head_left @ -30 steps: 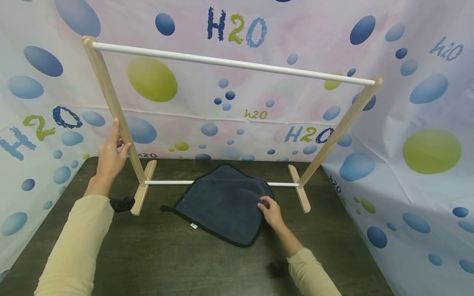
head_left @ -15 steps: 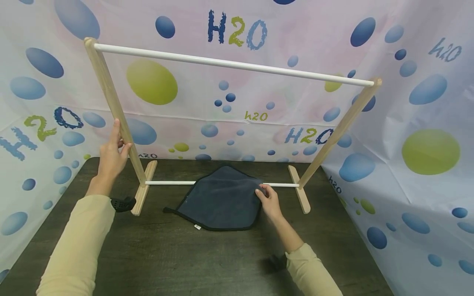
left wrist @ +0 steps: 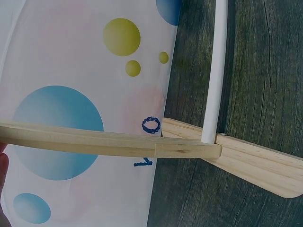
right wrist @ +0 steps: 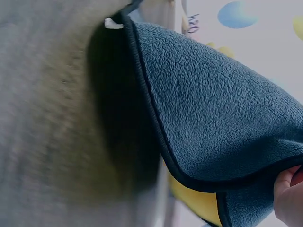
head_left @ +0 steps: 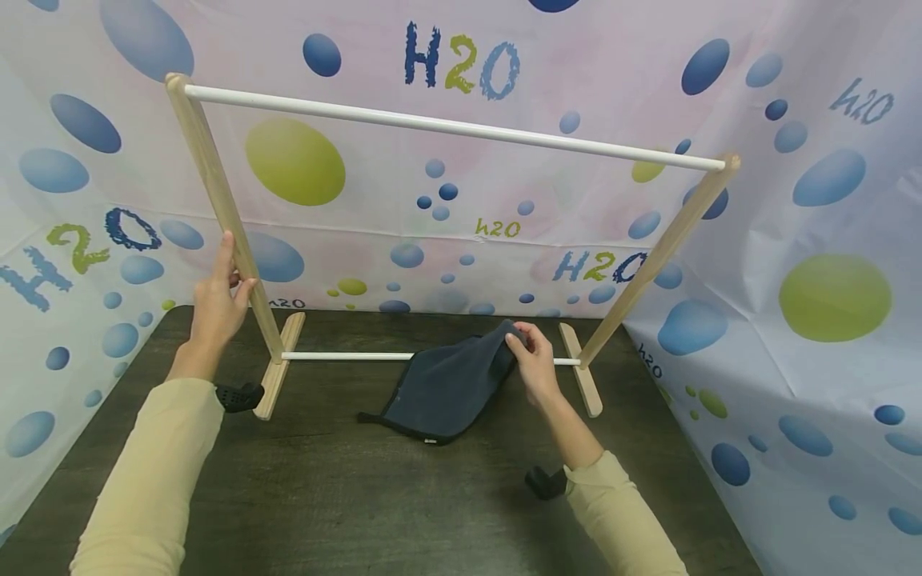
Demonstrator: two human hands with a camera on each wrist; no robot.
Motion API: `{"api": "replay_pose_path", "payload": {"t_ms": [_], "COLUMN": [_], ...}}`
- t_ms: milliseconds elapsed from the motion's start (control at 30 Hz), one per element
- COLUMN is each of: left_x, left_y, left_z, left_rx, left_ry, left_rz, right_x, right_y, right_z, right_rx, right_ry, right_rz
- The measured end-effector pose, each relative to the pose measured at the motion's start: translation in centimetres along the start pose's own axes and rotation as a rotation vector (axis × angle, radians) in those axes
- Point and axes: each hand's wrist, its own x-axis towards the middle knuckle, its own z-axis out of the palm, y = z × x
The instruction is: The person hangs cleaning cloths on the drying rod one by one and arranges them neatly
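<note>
My left hand (head_left: 216, 308) holds the left wooden upright (head_left: 214, 180) of a drying rack, its index finger pointing up along the wood. In the left wrist view this upright (left wrist: 104, 140) crosses to the wooden foot (left wrist: 260, 163), and only a sliver of the hand shows at the left edge. My right hand (head_left: 539, 368) pinches a dark grey-blue cloth (head_left: 446, 388) by its upper right edge and lifts that side. The cloth has black edging, a hanging loop (head_left: 370, 418) and a small white tag. Seen from the right wrist, the fleecy cloth (right wrist: 203, 99) droops from the fingers, its right side folding over.
The rack's white top bar (head_left: 446, 126) spans high across the view, with a lower white bar (head_left: 346, 356) near the dark wooden table (head_left: 324, 496). A right upright (head_left: 659, 260) stands beyond my right hand. Patterned sheets (head_left: 403, 184) enclose the back and sides.
My right hand has raised the cloth's right side and moved it up and slightly right; the cloth is drawn narrower and its left corner has slid right. My left hand stays put.
</note>
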Motion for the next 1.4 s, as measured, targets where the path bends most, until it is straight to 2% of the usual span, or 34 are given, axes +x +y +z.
{"api": "replay_pose_path", "payload": {"t_ms": [367,733,1100,1200,1400], "left_x": [0.0,-0.2,0.0,0.0,-0.1], "left_y": [0.3,0.2,0.1,0.1,0.1], "left_z": [-0.1,-0.2,0.3,0.4,-0.2], "left_rx": [0.008,0.019,0.007,0.003,-0.001], "left_ry": [-0.015,-0.023,-0.024,-0.019,-0.029], "left_rz": [-0.009,-0.033,-0.016,-0.004,-0.025], "right_x": [1.5,2.1,2.4,2.4,2.7], "right_y": [-4.8,-9.4,-15.1,-16.6,-19.3], "right_z": [-1.1,-2.2,-2.4,-2.4,-1.8], "right_rx": [0.132,0.194,0.263,0.288,0.339], "right_ry": [-0.027,-0.057,-0.064,-0.086,-0.131], "right_rz": [-0.050,-0.192,-0.336,-0.354,-0.393]}}
